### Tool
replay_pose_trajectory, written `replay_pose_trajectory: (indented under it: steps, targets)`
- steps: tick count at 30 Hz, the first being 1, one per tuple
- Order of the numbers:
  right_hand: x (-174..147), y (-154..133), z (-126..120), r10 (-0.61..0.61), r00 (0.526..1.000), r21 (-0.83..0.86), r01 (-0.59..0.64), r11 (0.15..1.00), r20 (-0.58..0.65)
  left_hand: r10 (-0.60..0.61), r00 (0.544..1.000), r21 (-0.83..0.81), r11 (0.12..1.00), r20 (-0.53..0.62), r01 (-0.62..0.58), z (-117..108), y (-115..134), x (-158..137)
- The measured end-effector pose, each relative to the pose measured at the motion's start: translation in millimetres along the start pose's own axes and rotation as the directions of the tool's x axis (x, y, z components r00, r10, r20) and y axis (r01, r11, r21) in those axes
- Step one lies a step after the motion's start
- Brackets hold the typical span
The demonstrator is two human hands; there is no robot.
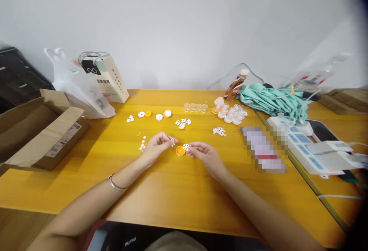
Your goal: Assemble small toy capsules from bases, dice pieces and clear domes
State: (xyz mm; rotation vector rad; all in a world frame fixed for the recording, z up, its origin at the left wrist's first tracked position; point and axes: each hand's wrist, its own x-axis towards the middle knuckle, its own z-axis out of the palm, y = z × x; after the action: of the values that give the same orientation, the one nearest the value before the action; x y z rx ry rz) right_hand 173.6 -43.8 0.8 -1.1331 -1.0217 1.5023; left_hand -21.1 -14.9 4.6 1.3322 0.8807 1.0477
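My left hand (157, 146) pinches a small white plastic piece (172, 142) between thumb and fingertips. In my right hand (205, 155) is a flat white openwork piece (186, 147), held by its edge. Between the hands an orange round case (180, 151) lies on the table, partly overlapped by the right hand's piece. Beyond them are two heaps of white openwork pieces, a nearer-middle heap (183, 123) and a right heap (219, 131). Small white discs (143, 143) lie beside my left hand.
Round white and orange parts (148, 114) and clear round caps (195, 107) stand farther back, near a cluster of clear cases (230, 112). An open cardboard box (57, 143) is at left. A phone (264, 149), a power strip (304, 143) and a drink bottle (236, 85) are at right.
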Motion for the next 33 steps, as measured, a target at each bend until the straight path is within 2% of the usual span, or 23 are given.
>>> replay_pose_trajectory:
  steps: [3, 7, 13, 19, 22, 27, 31, 33]
  targets:
    - [-2, -5, 7, 0.040, 0.999, 0.018, -0.040, 0.999, 0.037, 0.019, 1.000, -0.047, 0.999, 0.007, -0.018, 1, 3, -9]
    - [-9, -18, 16, 0.064, 0.992, 0.035, -0.068, 0.997, 0.108, 0.158, 0.988, -0.006, 0.987, 0.001, -0.158, 4, 18, -22]
    - [-23, -31, 26, 0.086, 0.980, 0.038, -0.094, 0.995, 0.178, 0.421, 0.904, 0.209, 0.880, 0.075, -0.427, 7, 30, -39]
    - [-32, -26, 25, 0.089, 0.981, 0.097, -0.107, 0.990, 0.170, 0.446, 0.882, 0.305, 0.827, 0.155, -0.472, 9, 26, -43]
    - [-32, -25, 22, 0.097, 0.980, 0.080, -0.112, 0.990, 0.173, 0.481, 0.854, 0.364, 0.774, 0.195, -0.519, 9, 23, -44]
    - [-31, -20, 20, 0.082, 0.979, 0.098, -0.102, 0.990, 0.185, 0.494, 0.850, 0.424, 0.740, 0.182, -0.521, 11, 17, -43]
    - [-30, -14, 19, 0.083, 0.982, 0.142, -0.108, 0.984, 0.168, 0.571, 0.791, 0.476, 0.645, 0.221, -0.598, 14, 15, -42]
    - [-30, -11, 19, 0.075, 0.983, 0.152, -0.101, 0.983, 0.170, 0.585, 0.778, 0.491, 0.621, 0.228, -0.611, 14, 14, -42]
